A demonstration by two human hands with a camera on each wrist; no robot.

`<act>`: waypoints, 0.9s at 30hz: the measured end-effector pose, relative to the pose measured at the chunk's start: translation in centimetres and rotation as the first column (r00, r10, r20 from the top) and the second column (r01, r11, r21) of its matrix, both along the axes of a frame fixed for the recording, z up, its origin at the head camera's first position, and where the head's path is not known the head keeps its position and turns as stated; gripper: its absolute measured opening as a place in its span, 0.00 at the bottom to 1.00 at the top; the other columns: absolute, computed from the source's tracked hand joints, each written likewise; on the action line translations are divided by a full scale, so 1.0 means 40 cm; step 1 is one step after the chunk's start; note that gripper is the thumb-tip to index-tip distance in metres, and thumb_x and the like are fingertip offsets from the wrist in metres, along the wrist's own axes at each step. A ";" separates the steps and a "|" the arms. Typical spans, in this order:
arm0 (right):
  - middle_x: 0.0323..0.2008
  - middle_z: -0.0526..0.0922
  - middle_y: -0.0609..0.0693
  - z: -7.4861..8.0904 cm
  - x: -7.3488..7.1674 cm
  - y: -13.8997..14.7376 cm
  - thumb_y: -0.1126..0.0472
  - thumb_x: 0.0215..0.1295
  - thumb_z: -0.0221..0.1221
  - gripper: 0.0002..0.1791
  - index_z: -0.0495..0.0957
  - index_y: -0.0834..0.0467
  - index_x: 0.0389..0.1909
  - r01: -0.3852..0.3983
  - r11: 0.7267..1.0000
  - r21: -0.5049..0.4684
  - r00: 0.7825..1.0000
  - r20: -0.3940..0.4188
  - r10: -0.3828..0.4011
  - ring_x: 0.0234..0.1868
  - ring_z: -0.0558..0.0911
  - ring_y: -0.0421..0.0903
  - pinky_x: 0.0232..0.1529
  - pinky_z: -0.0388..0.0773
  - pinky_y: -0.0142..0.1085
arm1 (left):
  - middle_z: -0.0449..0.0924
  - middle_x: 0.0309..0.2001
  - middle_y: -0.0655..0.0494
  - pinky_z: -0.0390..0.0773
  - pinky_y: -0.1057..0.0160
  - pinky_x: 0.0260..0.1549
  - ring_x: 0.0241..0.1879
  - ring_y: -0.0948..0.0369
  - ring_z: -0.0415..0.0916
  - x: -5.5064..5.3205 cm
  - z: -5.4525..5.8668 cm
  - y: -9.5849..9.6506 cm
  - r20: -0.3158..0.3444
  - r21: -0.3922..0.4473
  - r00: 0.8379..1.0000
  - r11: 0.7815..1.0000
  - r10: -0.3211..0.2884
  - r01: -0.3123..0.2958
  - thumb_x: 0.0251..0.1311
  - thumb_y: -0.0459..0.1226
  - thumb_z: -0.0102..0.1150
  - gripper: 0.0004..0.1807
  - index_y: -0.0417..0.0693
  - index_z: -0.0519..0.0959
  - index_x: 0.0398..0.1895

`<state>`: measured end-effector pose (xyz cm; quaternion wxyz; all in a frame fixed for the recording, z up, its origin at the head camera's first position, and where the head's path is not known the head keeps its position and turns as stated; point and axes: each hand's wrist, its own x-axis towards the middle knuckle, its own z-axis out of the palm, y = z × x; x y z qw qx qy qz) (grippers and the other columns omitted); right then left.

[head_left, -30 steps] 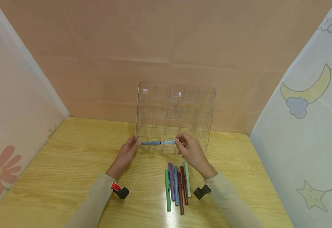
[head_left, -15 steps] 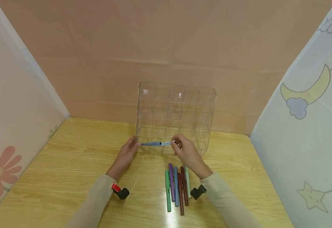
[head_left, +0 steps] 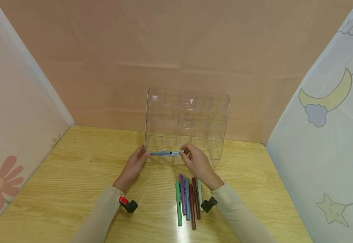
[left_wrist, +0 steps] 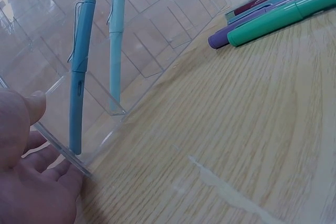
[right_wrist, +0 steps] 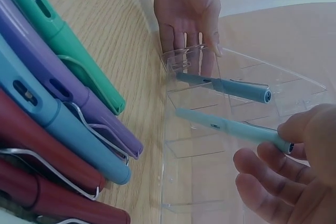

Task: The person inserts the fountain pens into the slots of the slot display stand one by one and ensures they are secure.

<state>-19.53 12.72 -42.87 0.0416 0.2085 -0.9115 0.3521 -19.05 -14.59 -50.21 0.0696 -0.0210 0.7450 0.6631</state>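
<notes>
A clear acrylic organizer [head_left: 186,116] with rows of compartments stands upright on the table. My left hand [head_left: 135,162] holds its lower left corner, thumb in front and fingers beyond the edge. In the bottom row's left end compartment leans a blue pen [left_wrist: 79,77], clip end up. Beside it is a light blue pen [left_wrist: 116,40], its lower end inside the neighbouring compartment. My right hand [head_left: 199,162] pinches this pen near the top of its cap, as the right wrist view also shows with the thumb [right_wrist: 302,129] against it.
On the wooden table [head_left: 73,175] in front of the organizer lie several capped pens side by side: green [head_left: 178,204], purple [head_left: 182,194], blue [head_left: 187,199], two dark red ones [head_left: 193,209] and a pale green one [head_left: 199,194] partly under the right wrist. Cloth walls surround the table.
My right hand has moved left and slightly down, and the light blue pen shifted with it toward the blue one. The left hand and the organizer stay put.
</notes>
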 end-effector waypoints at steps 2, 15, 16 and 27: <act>0.36 0.86 0.47 0.000 0.001 0.000 0.55 0.82 0.59 0.12 0.83 0.58 0.55 0.004 1.000 0.004 1.000 -0.002 -0.004 0.23 0.76 0.38 0.23 0.73 0.32 | 0.49 0.86 0.35 0.53 0.42 0.84 0.87 0.42 0.47 0.003 0.003 0.001 0.001 -0.001 1.000 1.000 -0.004 0.004 0.86 0.43 0.45 0.36 0.37 0.47 0.87; 0.37 0.87 0.48 -0.018 -0.006 0.016 0.56 0.80 0.60 0.08 0.82 0.55 0.53 0.016 1.000 0.027 1.000 -0.017 -0.015 0.19 0.73 0.37 0.19 0.70 0.30 | 0.50 0.86 0.37 0.55 0.42 0.84 0.87 0.43 0.48 0.008 0.005 0.001 0.002 -0.007 1.000 1.000 0.005 -0.005 0.86 0.44 0.46 0.36 0.39 0.49 0.87; 0.37 0.87 0.47 -0.019 -0.006 0.017 0.56 0.81 0.60 0.08 0.82 0.54 0.53 0.016 0.999 0.028 1.000 -0.016 -0.015 0.19 0.73 0.37 0.19 0.70 0.30 | 0.50 0.86 0.37 0.54 0.42 0.84 0.87 0.43 0.48 0.008 0.004 0.000 0.003 -0.009 1.000 1.000 0.006 -0.006 0.86 0.44 0.46 0.36 0.39 0.49 0.87; 0.37 0.88 0.48 -0.017 -0.002 0.019 0.56 0.80 0.61 0.11 0.83 0.57 0.54 0.014 0.999 0.032 1.000 -0.011 -0.014 0.18 0.72 0.36 0.20 0.69 0.30 | 0.51 0.86 0.37 0.54 0.41 0.84 0.87 0.42 0.48 0.006 0.005 0.001 0.018 -0.018 1.000 1.000 0.001 -0.001 0.86 0.45 0.45 0.36 0.40 0.48 0.87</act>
